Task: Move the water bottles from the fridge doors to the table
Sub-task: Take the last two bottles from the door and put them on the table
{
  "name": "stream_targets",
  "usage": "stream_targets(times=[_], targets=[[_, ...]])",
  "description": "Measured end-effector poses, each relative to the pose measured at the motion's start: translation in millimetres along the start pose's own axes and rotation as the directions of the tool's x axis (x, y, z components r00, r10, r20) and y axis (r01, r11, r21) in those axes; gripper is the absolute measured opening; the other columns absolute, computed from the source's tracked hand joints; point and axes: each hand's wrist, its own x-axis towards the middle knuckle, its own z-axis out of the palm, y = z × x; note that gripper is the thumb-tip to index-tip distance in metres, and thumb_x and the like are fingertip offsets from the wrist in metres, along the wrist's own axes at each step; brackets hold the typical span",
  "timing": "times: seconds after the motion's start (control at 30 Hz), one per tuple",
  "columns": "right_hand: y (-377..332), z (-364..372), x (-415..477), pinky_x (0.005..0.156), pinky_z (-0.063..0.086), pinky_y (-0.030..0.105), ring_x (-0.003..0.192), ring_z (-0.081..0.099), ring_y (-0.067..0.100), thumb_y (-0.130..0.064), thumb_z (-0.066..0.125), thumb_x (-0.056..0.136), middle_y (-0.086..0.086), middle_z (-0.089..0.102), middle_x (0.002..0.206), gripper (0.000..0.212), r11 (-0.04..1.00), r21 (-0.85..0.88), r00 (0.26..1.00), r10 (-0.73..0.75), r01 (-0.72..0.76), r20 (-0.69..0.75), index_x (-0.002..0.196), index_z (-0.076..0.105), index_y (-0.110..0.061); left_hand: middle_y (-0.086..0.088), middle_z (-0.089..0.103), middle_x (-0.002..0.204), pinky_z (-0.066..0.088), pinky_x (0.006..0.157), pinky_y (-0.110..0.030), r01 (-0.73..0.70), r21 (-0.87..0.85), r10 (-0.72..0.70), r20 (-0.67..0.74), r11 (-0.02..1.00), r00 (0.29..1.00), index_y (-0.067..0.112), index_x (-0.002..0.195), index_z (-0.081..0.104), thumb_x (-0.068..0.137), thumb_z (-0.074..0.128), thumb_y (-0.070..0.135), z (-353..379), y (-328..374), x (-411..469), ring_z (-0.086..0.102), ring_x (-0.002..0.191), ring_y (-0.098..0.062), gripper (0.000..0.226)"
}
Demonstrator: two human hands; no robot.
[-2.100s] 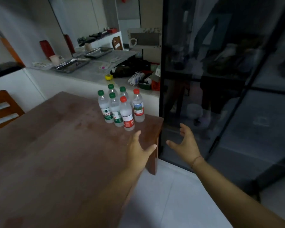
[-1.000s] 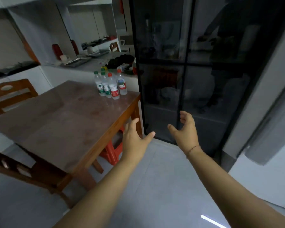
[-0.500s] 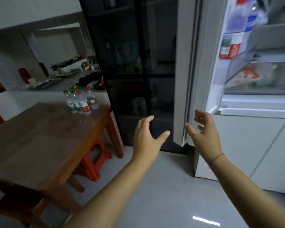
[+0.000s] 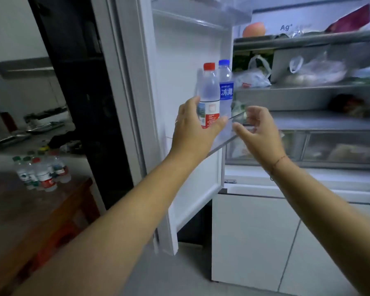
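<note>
Two water bottles stand side by side in the clear shelf of the open fridge door (image 4: 179,50): a red-capped bottle (image 4: 208,90) and, right of it, a blue-capped bottle (image 4: 225,86). My left hand (image 4: 192,129) wraps around the lower part of the red-capped bottle, fingers on its left side and thumb on its right. My right hand (image 4: 259,129) hovers just right of the blue-capped bottle, fingers apart and holding nothing. Several green- and red-capped bottles (image 4: 41,174) stand grouped on the wooden table (image 4: 19,214) at lower left.
The fridge interior (image 4: 308,95) at right holds bagged food on its shelves, with white drawers below. A dark glass cabinet (image 4: 83,82) stands between fridge door and table. A red stool (image 4: 58,238) sits under the table. A cluttered counter (image 4: 41,129) runs behind it.
I have turned from the table to the open fridge. Both hands rose to the door shelf, and my left hand closed around the red-capped bottle.
</note>
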Motion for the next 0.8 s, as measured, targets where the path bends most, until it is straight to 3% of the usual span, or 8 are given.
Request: stream_targets(times=[0.1,0.3,0.37,0.43,0.5,0.6,0.7,0.8], targets=[[20.2,-5.6,46.6,0.104,0.043,0.036,0.120,0.049,0.018,-0.032,0.069,0.083,0.006,0.049,0.135,0.062,1.000,-0.013,0.997,0.006,-0.005,0.072,0.134,0.041,-0.012,0.000,0.036,0.147,0.033,0.081,-0.014,0.096,0.053,-0.098,0.024,0.994,0.995,0.018,0.144,0.030,0.085,0.067,0.039,18.1,-2.6,36.8,0.036,0.111,-0.002,0.073],[53.5,17.0,106.8,0.098,0.040,0.026,0.122,0.046,0.017,-0.032,0.070,0.082,0.008,0.046,0.139,0.071,0.999,-0.034,0.984,0.044,-0.038,0.173,0.140,0.034,-0.012,-0.007,0.044,0.140,0.043,0.101,-0.033,0.276,0.097,-0.275,-0.023,0.956,0.961,0.014,0.139,0.036,0.077,0.074,0.043,51.6,-25.1,95.3,0.048,0.126,-0.025,0.078],[61.6,26.6,120.3,0.104,0.039,0.031,0.130,0.043,0.020,-0.032,0.071,0.080,0.010,0.044,0.143,0.077,0.998,-0.012,0.973,0.063,-0.062,0.222,0.143,0.031,-0.012,-0.007,0.053,0.130,0.051,0.095,-0.044,0.320,0.079,-0.314,-0.075,0.944,0.946,0.014,0.132,0.043,0.061,0.077,0.051,65.1,-30.3,106.9,0.056,0.117,-0.027,0.087],[66.0,34.1,131.6,0.104,0.039,0.032,0.131,0.043,0.020,-0.033,0.073,0.079,0.008,0.045,0.143,0.080,0.998,0.014,0.960,0.062,-0.069,0.272,0.143,0.030,-0.013,-0.006,0.056,0.128,0.058,0.083,-0.040,0.350,0.020,-0.346,-0.116,0.937,0.931,0.015,0.130,0.047,0.051,0.076,0.054,78.3,-34.9,119.7,0.060,0.113,-0.028,0.093],[70.2,39.1,142.0,0.102,0.042,0.033,0.127,0.048,0.019,-0.034,0.074,0.077,0.005,0.050,0.138,0.081,0.998,0.042,0.948,0.040,-0.056,0.315,0.143,0.032,-0.014,-0.006,0.054,0.130,0.060,0.073,-0.033,0.366,-0.019,-0.365,-0.137,0.931,0.921,0.014,0.133,0.046,0.057,0.079,0.049,88.0,-32.9,126.4,0.058,0.115,-0.030,0.089],[74.8,40.6,154.4,0.094,0.047,0.028,0.114,0.054,0.014,-0.032,0.075,0.076,-0.001,0.056,0.126,0.081,0.996,0.063,0.937,0.030,-0.055,0.349,0.143,0.032,-0.015,-0.010,0.042,0.138,0.047,0.098,-0.037,0.424,0.064,-0.406,-0.191,0.903,0.894,0.012,0.138,0.039,0.071,0.076,0.047,98.4,-39.7,135.2,0.045,0.128,-0.027,0.085],[78.9,40.6,168.8,0.079,0.051,0.022,0.096,0.062,0.009,-0.029,0.075,0.076,-0.009,0.062,0.103,0.065,0.992,0.076,0.909,0.058,-0.097,0.412,0.132,0.043,-0.017,-0.012,0.039,0.137,0.039,0.107,-0.040,0.452,0.101,-0.418,-0.246,0.886,0.874,0.011,0.135,0.040,0.070,0.075,0.052,98.8,-46.1,141.4,0.037,0.132,-0.027,0.085],[82.5,40.3,183.1,0.088,0.052,0.032,0.100,0.063,0.015,-0.031,0.078,0.072,-0.004,0.064,0.107,0.056,0.988,0.086,0.861,0.068,-0.129,0.503,0.118,0.049,-0.018,-0.009,0.044,0.133,0.040,0.107,-0.042,0.431,0.102,-0.395,-0.255,0.897,0.882,0.010,0.130,0.042,0.068,0.077,0.050,95.9,-48.3,142.4,0.042,0.128,-0.025,0.082]])
